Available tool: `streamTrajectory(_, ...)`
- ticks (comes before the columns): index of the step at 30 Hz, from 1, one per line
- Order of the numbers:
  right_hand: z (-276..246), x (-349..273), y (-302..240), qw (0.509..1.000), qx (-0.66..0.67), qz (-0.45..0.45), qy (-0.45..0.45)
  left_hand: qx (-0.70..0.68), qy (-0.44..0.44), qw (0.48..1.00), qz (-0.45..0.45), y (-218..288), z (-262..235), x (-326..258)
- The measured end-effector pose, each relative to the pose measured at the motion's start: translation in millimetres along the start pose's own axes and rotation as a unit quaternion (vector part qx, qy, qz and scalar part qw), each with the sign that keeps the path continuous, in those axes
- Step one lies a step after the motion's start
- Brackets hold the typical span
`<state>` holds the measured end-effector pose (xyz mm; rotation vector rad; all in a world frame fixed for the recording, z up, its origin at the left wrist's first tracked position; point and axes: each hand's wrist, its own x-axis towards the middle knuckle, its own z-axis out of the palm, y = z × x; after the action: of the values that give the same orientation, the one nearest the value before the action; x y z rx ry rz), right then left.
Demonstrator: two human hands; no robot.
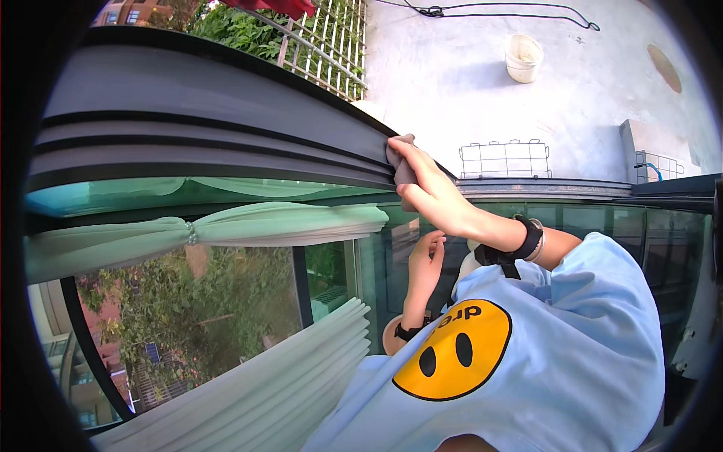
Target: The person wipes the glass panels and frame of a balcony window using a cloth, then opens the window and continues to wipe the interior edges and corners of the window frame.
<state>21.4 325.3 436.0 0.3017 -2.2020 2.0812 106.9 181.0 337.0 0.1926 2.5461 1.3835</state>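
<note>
My right hand (433, 197) reaches left from the light blue sleeve. Its fingers and thumb are closed around a small greyish cloth (401, 169), pressed to the end of a dark grey window frame (226, 124). A black band (515, 239) and a thin bracelet circle that wrist. Below it, a smaller, dimmer arm (424, 279) with a similar black band shows against the glass (376, 260); it looks like a reflection. My left hand cannot be made out. The light blue shirt (572, 339) with a yellow smiley print covers the lower right.
A tied pale green curtain (286, 224) and another curtain (301, 377) show at left. A metal track (542, 186) edges a pale outdoor surface (452, 83). On that side are a wire rack (504, 160), a white bucket (523, 59) and a white metal grille (331, 49).
</note>
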Motion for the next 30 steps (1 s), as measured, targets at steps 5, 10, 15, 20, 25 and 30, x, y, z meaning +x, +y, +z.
streamTrajectory(5, -9.9, 8.7, -32.8, 0.985, -0.008, -0.174, -0.004, -0.048, -0.01, 0.999, 0.01, -25.1, -17.5, 2.7)
streamTrajectory(10, -7.4, 12.9, -48.5, 0.987, 0.049, -0.153, -0.013, -0.034, -0.044, 0.998, -0.016, -33.7, -33.6, 6.5)
streamTrajectory(15, -12.1, 23.0, -81.6, 0.971, 0.13, -0.197, -0.044, -0.039, -0.052, 0.998, -0.024, -40.7, -44.5, 7.2)
streamTrajectory(20, -24.8, 50.9, -111.5, 0.928, 0.043, -0.369, -0.037, -0.062, -0.062, 0.996, -0.014, -45.1, -49.9, 5.5)
streamTrajectory(25, -25.4, 81.1, -148.5, 0.885, -0.015, -0.465, 0.02, -0.054, -0.045, 0.997, -0.011, -56.5, -61.2, -0.1)
streamTrajectory(30, -32.9, 120.0, -202.3, 0.816, -0.068, -0.575, 0.007, -0.082, 0.0, 0.997, 0.003, -90.6, -66.0, -1.2)
